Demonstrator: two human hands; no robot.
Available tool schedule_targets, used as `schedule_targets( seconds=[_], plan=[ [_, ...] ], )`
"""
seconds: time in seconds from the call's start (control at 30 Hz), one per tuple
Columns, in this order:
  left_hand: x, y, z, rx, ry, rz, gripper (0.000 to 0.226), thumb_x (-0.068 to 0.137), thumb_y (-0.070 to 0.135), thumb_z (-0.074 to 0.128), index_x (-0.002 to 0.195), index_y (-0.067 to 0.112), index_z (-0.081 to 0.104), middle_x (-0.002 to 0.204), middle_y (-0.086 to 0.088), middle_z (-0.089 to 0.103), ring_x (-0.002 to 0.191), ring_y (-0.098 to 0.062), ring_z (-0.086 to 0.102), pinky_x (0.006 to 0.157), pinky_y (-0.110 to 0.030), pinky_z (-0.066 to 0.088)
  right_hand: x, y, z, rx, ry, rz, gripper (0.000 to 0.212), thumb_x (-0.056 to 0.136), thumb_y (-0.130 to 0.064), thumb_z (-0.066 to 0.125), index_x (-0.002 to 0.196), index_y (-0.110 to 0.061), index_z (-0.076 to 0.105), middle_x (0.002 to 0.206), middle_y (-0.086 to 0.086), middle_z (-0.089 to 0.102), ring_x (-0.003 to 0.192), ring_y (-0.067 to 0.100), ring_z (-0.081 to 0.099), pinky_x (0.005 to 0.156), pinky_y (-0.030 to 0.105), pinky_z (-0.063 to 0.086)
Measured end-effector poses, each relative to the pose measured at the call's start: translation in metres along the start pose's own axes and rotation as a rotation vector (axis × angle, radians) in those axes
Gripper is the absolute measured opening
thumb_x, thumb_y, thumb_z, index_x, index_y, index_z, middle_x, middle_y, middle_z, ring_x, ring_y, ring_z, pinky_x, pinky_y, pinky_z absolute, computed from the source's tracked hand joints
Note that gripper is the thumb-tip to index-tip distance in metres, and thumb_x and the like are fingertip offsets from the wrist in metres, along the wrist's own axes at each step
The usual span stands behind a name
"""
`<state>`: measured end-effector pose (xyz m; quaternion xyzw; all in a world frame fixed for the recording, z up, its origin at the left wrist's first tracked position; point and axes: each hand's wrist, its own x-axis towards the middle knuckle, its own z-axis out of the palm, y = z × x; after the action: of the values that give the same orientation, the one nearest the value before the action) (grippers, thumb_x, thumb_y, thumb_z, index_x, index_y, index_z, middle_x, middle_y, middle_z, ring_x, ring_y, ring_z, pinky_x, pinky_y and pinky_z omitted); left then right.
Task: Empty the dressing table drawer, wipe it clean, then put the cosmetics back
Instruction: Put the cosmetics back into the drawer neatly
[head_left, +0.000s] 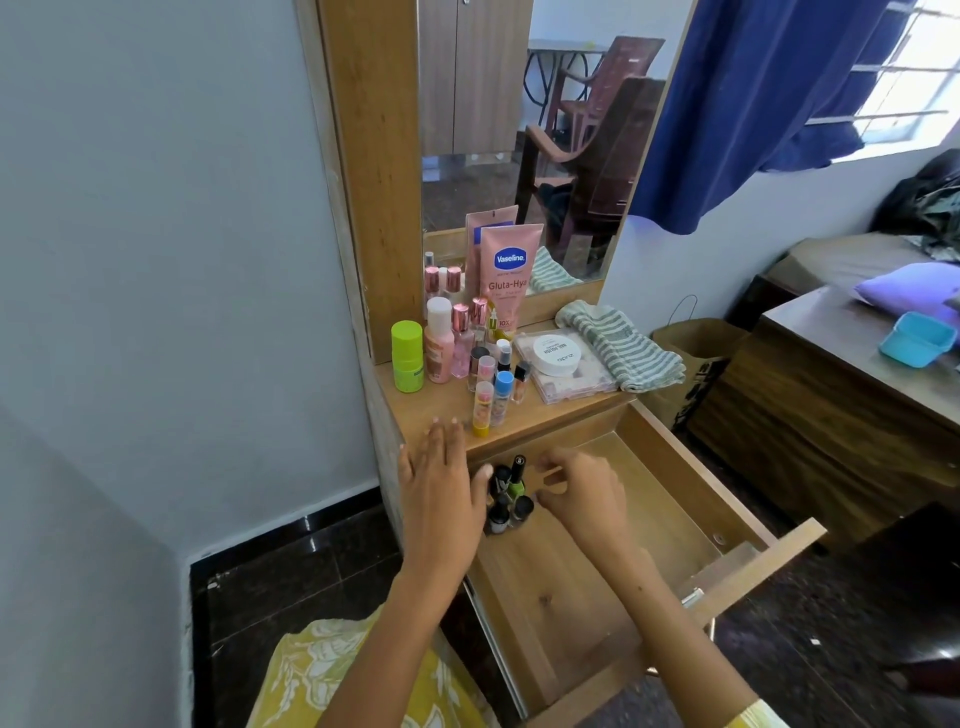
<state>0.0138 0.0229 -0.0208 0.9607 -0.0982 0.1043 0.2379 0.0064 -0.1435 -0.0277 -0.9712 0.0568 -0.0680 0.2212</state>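
Note:
The wooden drawer (670, 525) of the dressing table stands pulled out. Several small nail polish bottles (509, 493), one green, stand in its far left corner. My left hand (441, 483) hovers flat with spread fingers just left of the bottles, over the drawer's left edge. Just right of the bottles, my right hand (582, 493) has its fingers curled and apart, with nothing in it. On the tabletop (447, 405) stand many cosmetics: a pink Vaseline tube (506, 275), a green stick (408, 356), pink bottles, lip balms (491, 400), and a white round jar (556, 353) on a clear box.
A striped green-and-white cloth (618, 348) lies on the tabletop's right end, below the mirror (519, 130). A paper bag (691, 358) stands on the floor right of the table. A wooden desk (841, 374) with a blue box (917, 340) is further right. Dark floor lies below.

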Motion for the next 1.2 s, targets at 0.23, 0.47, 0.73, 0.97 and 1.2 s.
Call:
schedule_targets(
  seconds=[0.23,0.47,0.73,0.97,1.2],
  plan=[
    [0.032,0.007,0.011,-0.192,0.189,-0.090,0.040,0.082,0.042,0.066,0.114,0.018,0.058,0.111,0.001,0.061,0.109,-0.018,0.050,0.096,-0.034,0.033,0.001,-0.010,-0.004,0.114,0.068,0.082,0.018,0.078,-0.017,0.073,0.092,-0.027,0.067,0.089,-0.013,0.067,0.076,0.002,0.061,0.069,0.027,0.052],
    [0.041,0.003,0.017,-0.181,0.293,-0.077,0.023,0.083,0.036,0.068,0.097,0.018,0.066,0.096,0.004,0.064,0.094,-0.016,0.052,0.087,-0.033,0.034,-0.011,0.003,0.016,-0.019,-0.210,0.156,0.057,0.072,-0.030,0.080,0.123,-0.025,0.056,0.117,-0.006,0.062,0.094,0.012,0.063,0.078,0.032,0.054],
    [0.044,-0.016,0.009,-0.138,0.342,-0.119,0.023,0.084,0.033,0.066,0.097,0.014,0.066,0.097,0.001,0.065,0.097,-0.018,0.053,0.083,-0.028,0.028,0.000,-0.012,0.003,0.120,0.024,0.139,0.018,0.081,-0.029,0.072,0.098,-0.024,0.067,0.097,-0.009,0.069,0.077,0.005,0.062,0.067,0.024,0.050],
    [0.043,-0.027,0.004,-0.175,0.357,-0.120,0.020,0.082,0.030,0.070,0.096,0.016,0.067,0.093,0.003,0.068,0.091,-0.018,0.054,0.078,-0.025,0.024,0.026,-0.048,0.002,0.446,0.317,0.061,0.028,0.078,-0.026,0.076,0.104,-0.019,0.067,0.082,-0.014,0.062,0.075,0.002,0.060,0.070,0.024,0.054],
    [0.041,-0.030,0.002,-0.222,0.388,-0.106,0.019,0.080,0.027,0.073,0.093,0.016,0.068,0.087,0.004,0.068,0.083,-0.014,0.051,0.073,-0.026,0.026,0.047,-0.058,0.019,0.530,0.350,0.018,0.017,0.075,-0.019,0.078,0.088,-0.018,0.067,0.079,-0.010,0.067,0.074,0.003,0.063,0.070,0.031,0.057]
  ],
)
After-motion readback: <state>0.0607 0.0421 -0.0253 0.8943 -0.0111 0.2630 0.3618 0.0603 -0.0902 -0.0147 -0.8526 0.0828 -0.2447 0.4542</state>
